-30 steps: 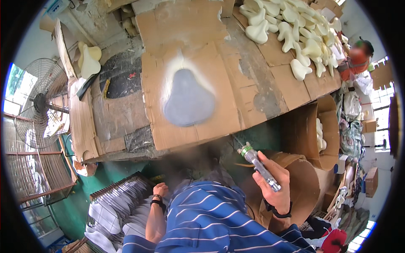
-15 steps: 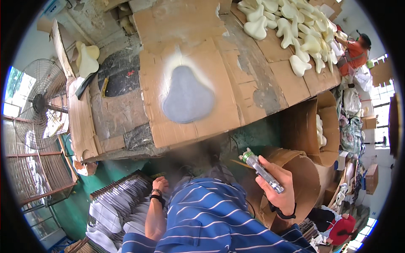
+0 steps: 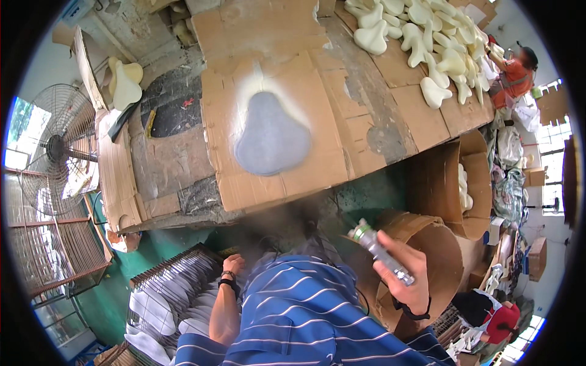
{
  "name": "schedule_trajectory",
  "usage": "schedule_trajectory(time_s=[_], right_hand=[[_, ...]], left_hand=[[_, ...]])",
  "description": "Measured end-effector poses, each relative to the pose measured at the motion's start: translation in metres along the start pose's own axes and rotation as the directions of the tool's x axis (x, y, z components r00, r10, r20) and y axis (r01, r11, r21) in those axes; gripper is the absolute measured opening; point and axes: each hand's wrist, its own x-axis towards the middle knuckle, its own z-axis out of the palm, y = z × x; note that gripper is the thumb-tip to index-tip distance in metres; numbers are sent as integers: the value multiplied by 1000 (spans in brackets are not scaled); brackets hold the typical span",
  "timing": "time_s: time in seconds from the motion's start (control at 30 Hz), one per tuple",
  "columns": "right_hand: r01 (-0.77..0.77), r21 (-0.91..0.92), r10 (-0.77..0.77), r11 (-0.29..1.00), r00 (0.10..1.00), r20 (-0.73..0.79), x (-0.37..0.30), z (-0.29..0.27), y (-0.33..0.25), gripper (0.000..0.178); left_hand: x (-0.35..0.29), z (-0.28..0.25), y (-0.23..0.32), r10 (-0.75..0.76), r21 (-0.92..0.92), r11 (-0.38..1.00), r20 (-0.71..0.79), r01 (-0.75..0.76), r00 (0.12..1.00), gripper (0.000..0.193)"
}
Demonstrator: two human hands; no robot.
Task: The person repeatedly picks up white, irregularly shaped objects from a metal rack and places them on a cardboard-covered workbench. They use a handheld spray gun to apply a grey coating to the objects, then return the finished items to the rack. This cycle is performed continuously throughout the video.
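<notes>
My right hand (image 3: 404,272), with a dark band at its wrist, is closed around a metallic spray gun (image 3: 379,249) with a green ring near its tip. It is held over the floor, beside a large round cardboard container. A grey-blue pad (image 3: 272,137), narrow at the far end and wide at the near end, lies flat on a cardboard sheet (image 3: 329,161) on the table. Pale overspray rings the pad. My left hand (image 3: 233,264) hangs low by my side, fingers loosely curled with nothing visible in them, next to a wire rack (image 3: 177,263) of white pads (image 3: 151,309).
Cream foam pieces (image 3: 448,58) are heaped at the table's far right, with a few more (image 3: 127,85) at the left. A large fan (image 3: 56,146) stands left. Cardboard containers (image 3: 442,244) flank my right side. One person (image 3: 516,73) is far right, another (image 3: 502,320) lower right.
My right hand has shifted slightly right and down with the spray gun. The person at the lower right has moved. The pad and my left hand stay nearly the same.
</notes>
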Motion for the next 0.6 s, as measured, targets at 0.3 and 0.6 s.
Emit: schedule_trajectory(time_s=[0.3, 0.6], right_hand=[[-82, 83, 72, 993, 990, 122, 4, 5, -3, 57], [-34, 76, 34, 997, 999, 6, -1, 5, 7, 56]], left_hand=[[25, -3, -9, 64, -30, 997, -34, -65, 997, 38], [10, 31, 105, 247, 10, 969, -2, -247, 969, 33]])
